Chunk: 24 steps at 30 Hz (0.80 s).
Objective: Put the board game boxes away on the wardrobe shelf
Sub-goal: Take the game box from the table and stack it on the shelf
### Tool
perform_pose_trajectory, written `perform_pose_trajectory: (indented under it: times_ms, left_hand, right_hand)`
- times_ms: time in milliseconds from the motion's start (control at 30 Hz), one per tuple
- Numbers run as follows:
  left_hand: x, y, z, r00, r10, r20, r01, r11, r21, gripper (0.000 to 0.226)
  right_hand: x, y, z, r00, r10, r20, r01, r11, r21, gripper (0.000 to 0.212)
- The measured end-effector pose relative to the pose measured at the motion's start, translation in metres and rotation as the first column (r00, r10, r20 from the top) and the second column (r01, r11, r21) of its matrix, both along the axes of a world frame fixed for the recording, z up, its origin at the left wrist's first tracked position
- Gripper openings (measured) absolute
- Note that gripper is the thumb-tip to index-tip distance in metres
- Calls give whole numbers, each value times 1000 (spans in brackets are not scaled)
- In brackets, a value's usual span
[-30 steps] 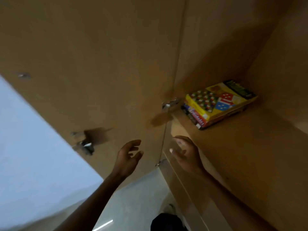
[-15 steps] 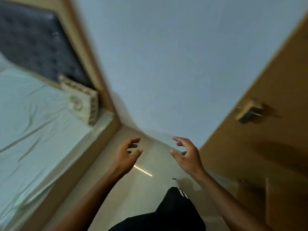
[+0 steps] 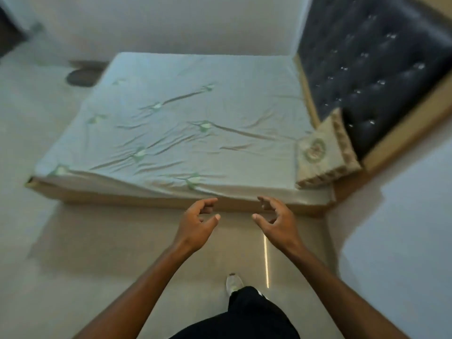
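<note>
Both hands are empty. The left hand and the right hand hang side by side just below the centre of the view, apart from each other, fingers loosely curled and thumbs turned inward, touching nothing. They are held over the floor, just short of the near edge of the bed, which fills the picture from 9 to 1 o'clock. No board game boxes show anywhere in this view: the wrinkled sheet carries only a cushion at 3 o'clock, leaning by the dark tufted headboard at 1 to 2 o'clock. The wardrobe shelf is also out of sight. A dark, blurred thing lies on the floor at 10 o'clock; what it is I cannot tell. One shoe points forward at 6 o'clock. Judging by this, the step in hand is a search or fetch with nothing carried. The next move calls for finding any remaining box, or confirming none is left.
</note>
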<state>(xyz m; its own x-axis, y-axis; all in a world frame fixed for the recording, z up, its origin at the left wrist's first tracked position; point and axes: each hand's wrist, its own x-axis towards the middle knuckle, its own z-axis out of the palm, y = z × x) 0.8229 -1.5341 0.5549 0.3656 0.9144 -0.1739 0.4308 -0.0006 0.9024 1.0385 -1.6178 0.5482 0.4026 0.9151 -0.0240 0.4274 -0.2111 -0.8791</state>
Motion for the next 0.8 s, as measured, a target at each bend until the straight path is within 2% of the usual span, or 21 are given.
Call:
perform_pose_trajectory:
  times_ms: [200, 367, 667, 800]
  left_hand:
    - [-81, 47, -1, 917, 399, 5, -399, 917, -22, 38]
    - [-163, 62, -8, 731, 682, 24, -680, 731, -65, 37]
    - [-317, 128, -18, 469, 882, 49, -880, 471, -64, 35]
    - [-399, 174, -18, 375, 925, 67, -923, 379, -62, 35]
  right_hand:
    - [-70, 132, 1, 925, 381, -1, -381, 924, 25, 49]
    - [-162, 213, 0, 758, 651, 19, -651, 759, -9, 47]
    - [-349, 342, -11, 478, 877, 53, -877, 480, -22, 49]
    - [-441, 401, -7, 407, 911, 65, -912, 409, -13, 49]
